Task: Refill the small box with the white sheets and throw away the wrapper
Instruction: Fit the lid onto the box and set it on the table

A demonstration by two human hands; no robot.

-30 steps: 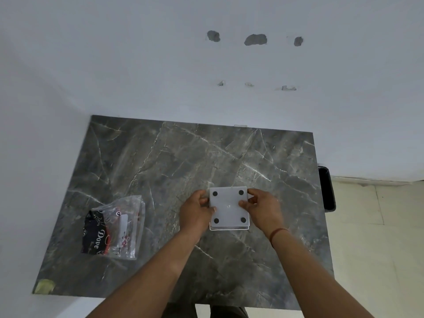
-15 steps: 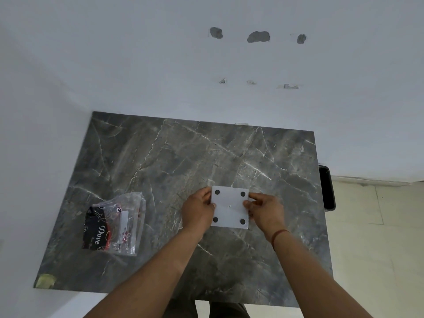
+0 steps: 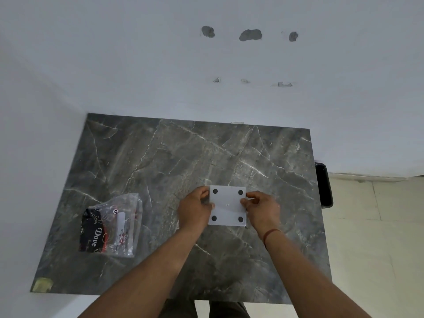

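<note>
A person stands at a dark grey marble-patterned worktop (image 3: 160, 157) pushed into the corner of a white-walled room, both bare forearms reaching out over it. Between the hands sits the small box (image 3: 227, 205), a white square thing lying near the middle of the worktop, a little to the right, with four dark round dots near its corners facing up. The left hand (image 3: 195, 208) is curled against the box's left edge, fingers wrapped over the far corner and the thumb pressed on the near side; the right hand (image 3: 262, 208) pinches the right edge, thumb and fingertips closed on it. Whether the box rests fully on the stone or is lifted slightly, I cannot tell. A thin reddish thread (image 3: 270, 234) circles the right wrist. Well apart to the left, near the wall-side edge of the worktop, lies a clear plastic wrapper (image 3: 113, 226), crumpled, with a black and red printed pack reading "Dove" and something white inside it. A small yellowish scrap (image 3: 42, 284) sits at the near left corner. Just off the right edge of the worktop, a dark bin-like container (image 3: 324, 184) stands on the pale tiled floor (image 3: 378, 249). Chipped grey patches (image 3: 250, 35) mark the wall above.
</note>
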